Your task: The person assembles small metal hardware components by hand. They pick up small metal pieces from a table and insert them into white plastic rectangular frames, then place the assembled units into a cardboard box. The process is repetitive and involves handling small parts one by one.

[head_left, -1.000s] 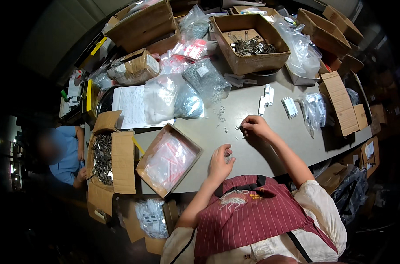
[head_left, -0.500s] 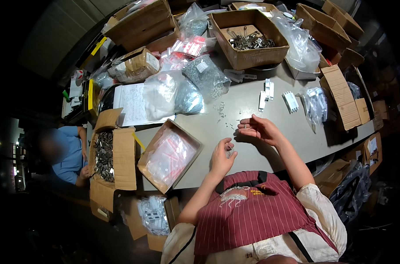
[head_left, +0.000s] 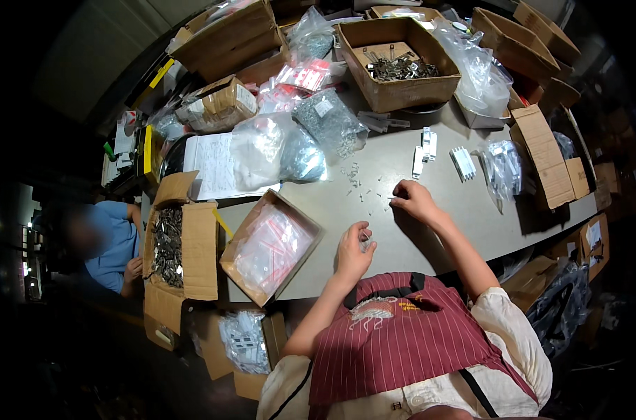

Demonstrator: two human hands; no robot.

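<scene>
My left hand point(head_left: 355, 250) hovers over the table's near edge, its fingers curled round something small and shiny, too unclear to name. Farther right, my right hand point(head_left: 415, 201) has its thumb and fingers pinched together low over the grey tabletop. A tiny pale bit shows at its fingertips, too small to make out. Just left of those fingertips lie several loose small screws point(head_left: 354, 171), scattered singly and in a little cluster. Beyond my right hand rest white slim plastic pieces point(head_left: 419, 161) in a stack, and a ribbed white block point(head_left: 463, 164) stands beside them.
An open carton of clear bags point(head_left: 302, 218) sits left of my hands, beside a carton of dark metal parts point(head_left: 167, 245). Bags of screws point(head_left: 325, 115) and a box of metal clips point(head_left: 395, 91) stand behind. Another person point(head_left: 111, 241) is at the far left.
My right hand has turned over from an open, spread pose and its fingers have closed into a pinch, slightly to the right. The left hand has hardly moved.
</scene>
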